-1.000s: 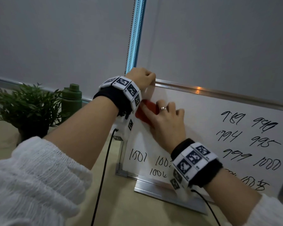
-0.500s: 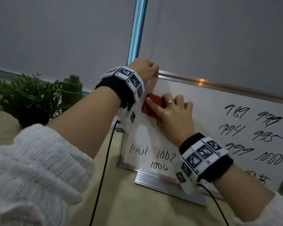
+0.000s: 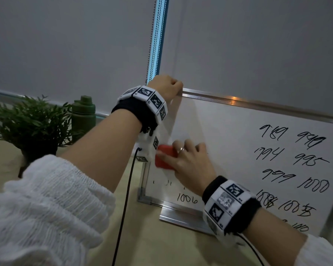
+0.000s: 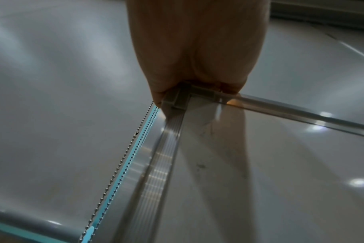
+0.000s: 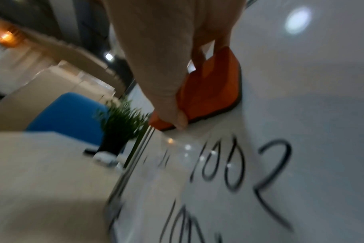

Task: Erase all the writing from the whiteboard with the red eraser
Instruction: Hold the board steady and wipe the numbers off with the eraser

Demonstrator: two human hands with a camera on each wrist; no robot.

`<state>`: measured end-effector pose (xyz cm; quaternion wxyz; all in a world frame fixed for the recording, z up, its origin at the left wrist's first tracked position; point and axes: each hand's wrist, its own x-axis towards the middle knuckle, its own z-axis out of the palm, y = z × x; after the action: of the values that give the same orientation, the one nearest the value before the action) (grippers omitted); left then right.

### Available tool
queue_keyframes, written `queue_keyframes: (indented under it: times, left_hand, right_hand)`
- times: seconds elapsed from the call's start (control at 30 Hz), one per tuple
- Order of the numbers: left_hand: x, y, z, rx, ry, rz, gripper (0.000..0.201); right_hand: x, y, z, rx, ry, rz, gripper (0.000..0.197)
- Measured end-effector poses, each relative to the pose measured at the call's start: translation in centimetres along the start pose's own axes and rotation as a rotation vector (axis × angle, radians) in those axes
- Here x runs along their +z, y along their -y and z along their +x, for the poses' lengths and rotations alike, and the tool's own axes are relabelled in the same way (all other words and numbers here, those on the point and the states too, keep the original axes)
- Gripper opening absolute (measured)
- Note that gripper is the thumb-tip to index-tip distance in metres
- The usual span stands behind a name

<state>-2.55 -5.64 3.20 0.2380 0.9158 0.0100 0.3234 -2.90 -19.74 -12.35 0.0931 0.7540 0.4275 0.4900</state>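
The whiteboard [image 3: 229, 135] stands upright on the table, with black handwritten numbers [image 3: 300, 162] on its right half and a few along the lower left. My right hand [image 3: 186, 162] grips the red eraser [image 3: 164, 158] and presses it flat against the board near its left edge; in the right wrist view the eraser [image 5: 212, 87] lies just above the number 1002 [image 5: 245, 167]. My left hand [image 3: 166, 88] grips the board's top left corner [image 4: 181, 97], fingers curled over the metal frame.
A potted green plant [image 3: 31, 127] and a dark green bottle [image 3: 84, 114] stand on the table left of the board. The board's metal foot [image 3: 183, 217] juts forward at the bottom. A bead chain [image 3: 152, 39] hangs behind the left hand. Cables hang from both wrists.
My right hand slid the eraser down the board's left side. The number 1001 at the lower left is now mostly wiped to faint marks. The left hand kept its hold.
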Motion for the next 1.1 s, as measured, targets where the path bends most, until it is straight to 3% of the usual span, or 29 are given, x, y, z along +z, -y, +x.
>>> queue_keyframes:
  times: [0.1, 0.27, 0.33, 0.4, 0.53, 0.6, 0.73, 0.83, 0.9, 1.0, 1.1]
  left_hand:
    - [0.1, 0.1, 0.1, -0.002, 0.005, -0.004, 0.043]
    - [0.1, 0.3, 0.1, 0.002, -0.003, -0.002, 0.043]
    - [0.0, 0.3, -0.1, -0.002, -0.007, -0.009, 0.045]
    - [-0.1, 0.2, -0.2, -0.007, -0.013, -0.001, 0.045]
    - [-0.1, 0.3, -0.1, -0.009, -0.012, 0.002, 0.045]
    - [0.0, 0.2, -0.1, -0.011, -0.008, -0.006, 0.045]
    - [0.2, 0.2, 0.0, -0.012, -0.007, 0.007, 0.042]
    - [0.1, 0.3, -0.1, -0.018, -0.009, 0.003, 0.042]
    - [0.1, 0.3, -0.2, -0.018, -0.02, 0.001, 0.044]
    - [0.2, 0.3, -0.2, -0.016, -0.039, 0.002, 0.045]
    - [0.4, 0.1, -0.1, -0.017, -0.029, 0.022, 0.038]
  right_hand:
    - [0.0, 0.8, -0.2, 0.077, -0.011, 0.0, 0.064]
    - [1.3, 3.1, -2.9, -0.251, 0.205, -0.031, 0.046]
    - [1.2, 2.7, -2.7, -0.292, 0.193, -0.043, 0.045]
    - [0.9, 1.8, -1.9, -0.224, 0.131, -0.02, 0.056]
    - [-0.1, -0.5, -0.3, 0.198, -0.026, 0.007, 0.065]
    - [0.0, 0.1, -0.6, 0.258, -0.029, 0.004, 0.069]
    - [1.5, 2.3, -3.4, -0.02, 0.053, -0.009, 0.059]
    - [1.4, 1.6, -4.0, -0.137, 0.134, 0.0, 0.071]
    - [0.5, 0.2, -3.4, -0.079, 0.097, 0.01, 0.078]
    - [-1.6, -3.7, -1.7, 0.198, -0.065, 0.036, 0.069]
    - [-2.8, -5.3, -1.6, 0.35, -0.072, 0.073, 0.074]
